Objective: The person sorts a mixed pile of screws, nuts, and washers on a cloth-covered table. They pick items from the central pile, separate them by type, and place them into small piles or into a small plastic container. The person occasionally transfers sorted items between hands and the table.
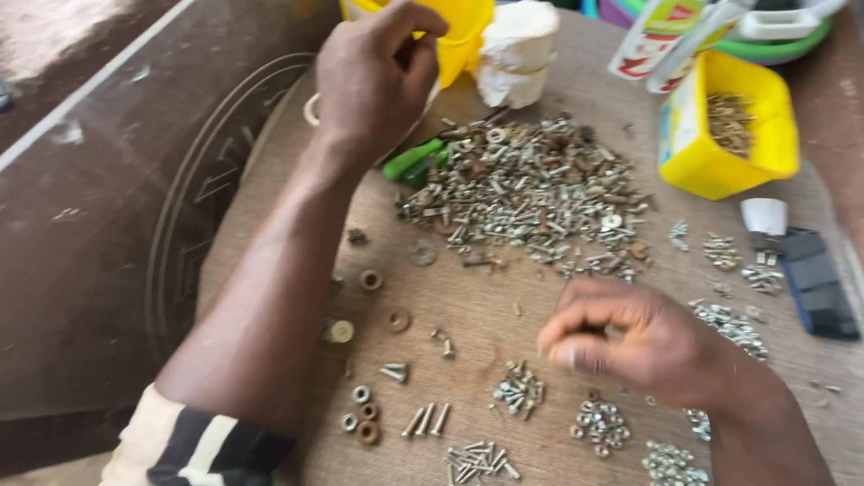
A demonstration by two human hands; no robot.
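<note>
Left hand [373, 76] is up at about 11 o'clock, fingers curled in over the rim of a yellow tub [459, 36], like it's dropping something small in or pinching it. I can't make out what's between the fingertips, too blurry. Right hand [630, 337] hovers low at about 5 o'clock, thumb and fingers pinched together just above the sorted stuff, and again I can't tell if there's actually a piece in there.

The main thing is the big heap of mixed screws and bolts [531, 193] sitting dead centre on the brown mat [468, 306] that covers the bench. A green-handled tool [412, 160] pokes out of the heap's 9 o'clock edge. Down toward 6 o'clock are the sorted little groups: a clump of nuts [601, 423], a row of bolts [426, 419], some washers [360, 414] at 7 o'clock. Another yellow box [729, 135] with thin nails or screws sits at 2 o'clock, and a white roll [517, 54] at 12.

Looks to me like mid-sorting: heap still large, piles small. Next pick probably calls for a fine pinch on a single piece out of the tangle without dragging its neighbours, then matching it to the right pile.
</note>
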